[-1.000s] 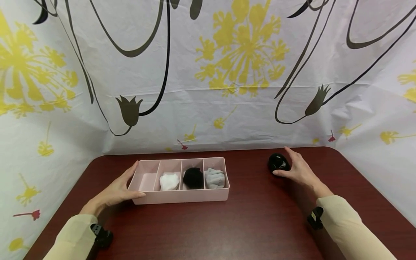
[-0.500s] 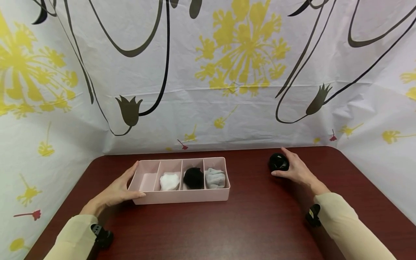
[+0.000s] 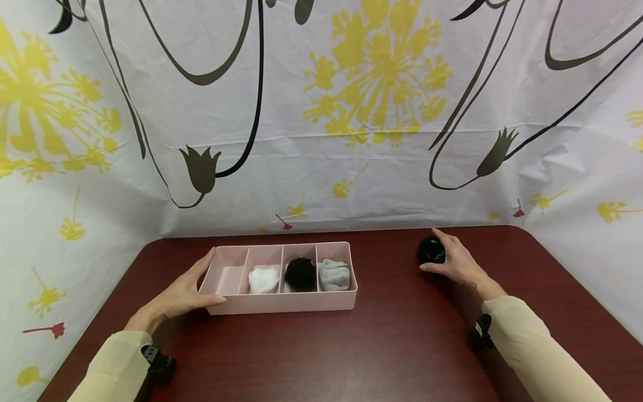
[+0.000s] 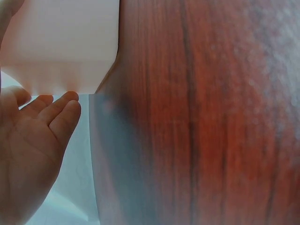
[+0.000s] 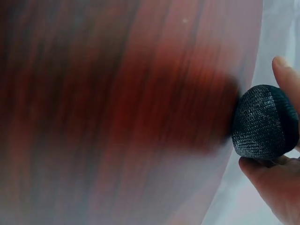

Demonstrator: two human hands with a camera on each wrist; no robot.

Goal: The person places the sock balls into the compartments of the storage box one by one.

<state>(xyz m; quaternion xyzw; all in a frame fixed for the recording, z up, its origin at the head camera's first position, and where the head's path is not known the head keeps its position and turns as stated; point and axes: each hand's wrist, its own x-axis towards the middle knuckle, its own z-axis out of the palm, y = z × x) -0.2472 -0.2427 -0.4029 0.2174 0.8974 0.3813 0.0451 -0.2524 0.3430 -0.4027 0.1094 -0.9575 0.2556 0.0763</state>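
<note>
A pale pink divided box [image 3: 281, 304] lies on the left part of the table. My left hand [image 3: 176, 293] spans its left end, thumb along the front wall and fingers toward the back corner; the left wrist view shows the fingertips [image 4: 70, 96] right at the box's wall. From left to right its compartments hold nothing, a white balled sock [image 3: 263, 280], a black balled sock [image 3: 300, 274] and a grey balled sock [image 3: 334, 275]. At the back right, my right hand [image 3: 459, 262] holds a rolled black knit sock [image 5: 260, 124] between thumb and fingers.
The dark red wooden table [image 3: 321, 357] has rounded back corners. A white sheet [image 3: 281, 184] with yellow and grey flower prints hangs along its back and sides. Black wrist cameras sit on both sleeves, the left camera [image 3: 159, 365] close over the tabletop.
My right hand has drawn in a little around the rolled black sock, its fingers moving left over it. The left hand keeps its place on the box, and the view shifts slightly.
</note>
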